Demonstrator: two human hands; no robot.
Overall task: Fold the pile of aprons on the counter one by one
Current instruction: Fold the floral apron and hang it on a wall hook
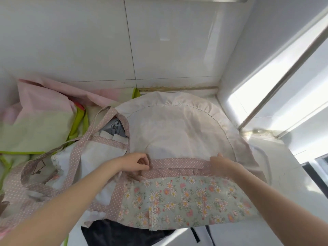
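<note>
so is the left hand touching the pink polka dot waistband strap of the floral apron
Touching. The head view shows the left hand with fingers curled, pinching the end of the pink polka dot waistband strap.
</note>
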